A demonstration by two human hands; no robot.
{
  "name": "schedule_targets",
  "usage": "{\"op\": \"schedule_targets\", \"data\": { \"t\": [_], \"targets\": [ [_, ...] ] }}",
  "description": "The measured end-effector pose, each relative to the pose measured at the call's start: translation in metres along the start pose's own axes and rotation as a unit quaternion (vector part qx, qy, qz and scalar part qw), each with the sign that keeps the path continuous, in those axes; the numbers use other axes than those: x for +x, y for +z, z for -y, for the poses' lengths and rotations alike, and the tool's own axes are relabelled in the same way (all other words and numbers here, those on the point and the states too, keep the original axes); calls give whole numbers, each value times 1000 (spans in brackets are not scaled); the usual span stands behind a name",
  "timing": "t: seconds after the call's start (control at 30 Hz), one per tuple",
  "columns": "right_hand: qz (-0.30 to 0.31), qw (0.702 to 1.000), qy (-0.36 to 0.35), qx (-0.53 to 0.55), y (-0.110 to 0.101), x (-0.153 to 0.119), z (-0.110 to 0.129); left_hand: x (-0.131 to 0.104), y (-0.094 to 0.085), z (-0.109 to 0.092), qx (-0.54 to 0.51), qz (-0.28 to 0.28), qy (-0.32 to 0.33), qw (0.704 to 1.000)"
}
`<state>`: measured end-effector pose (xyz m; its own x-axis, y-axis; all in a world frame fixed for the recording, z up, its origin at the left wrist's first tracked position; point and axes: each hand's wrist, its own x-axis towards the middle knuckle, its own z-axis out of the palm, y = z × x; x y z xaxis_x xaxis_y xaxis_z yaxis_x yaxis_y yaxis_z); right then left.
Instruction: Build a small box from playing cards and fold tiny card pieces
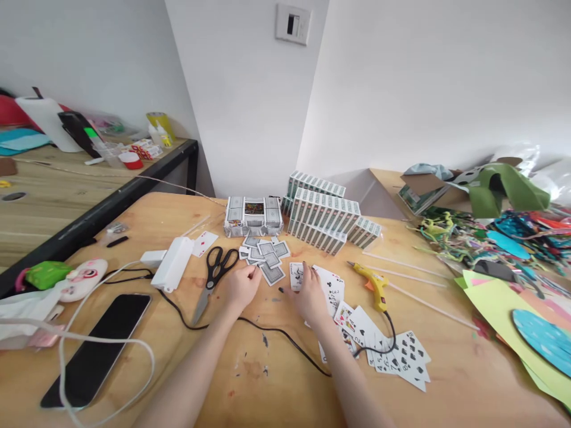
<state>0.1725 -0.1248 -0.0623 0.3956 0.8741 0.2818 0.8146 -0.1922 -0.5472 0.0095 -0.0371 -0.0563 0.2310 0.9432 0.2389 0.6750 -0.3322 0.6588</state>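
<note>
My left hand [243,290] is closed in a fist just right of the black-handled scissors [215,274]; what its fingers hold, if anything, is hidden. Just beyond it lies a loose pile of face-down grey-backed cards and cut pieces [270,254]. My right hand [308,292] is spread low over the table, fingers on a joker playing card [295,273] and thumb out to the left. Face-up playing cards [332,291] lie partly under that hand, and more cards [408,359] fan out to the right. Behind the pile stands a box shape covered in cards [253,216].
Stacked card boxes [323,214] stand at the back. A yellow glue gun [375,285] with a black cord lies right, near clear glue sticks [432,306]. A white power strip [173,264], a phone [96,351] and white cables occupy the left. Craft scraps [513,333] crowd the right edge.
</note>
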Motion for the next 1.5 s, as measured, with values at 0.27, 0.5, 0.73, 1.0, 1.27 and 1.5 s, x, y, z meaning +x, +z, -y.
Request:
{"op": "schedule_targets", "data": {
  "t": [0.27, 0.5, 0.73, 1.0, 1.27, 1.5],
  "targets": [
    [-34, 998, -45, 24, 22, -6, -11, 8, 0, -2, 51, -20, 174, 983],
    [-80, 987, 35, 138, 13, -3, -11, 1, 5, -5, 99, 83, 215, 968],
    [-85, 967, 106, 216, 4, -2, -6, -3, 5, -15, 61, 78, 222, 970],
    [-64, 956, 186, 217, -1, -3, -2, 4, 11, 5, 87, 71, 196, 974],
    [31, 933, 160, 319, -1, 0, 0, 1, 8, -5, -52, -43, 136, 988],
    [39, 942, 122, 309, -26, -22, 11, -1, 18, -13, -365, 173, -51, 913]
  ]
}}
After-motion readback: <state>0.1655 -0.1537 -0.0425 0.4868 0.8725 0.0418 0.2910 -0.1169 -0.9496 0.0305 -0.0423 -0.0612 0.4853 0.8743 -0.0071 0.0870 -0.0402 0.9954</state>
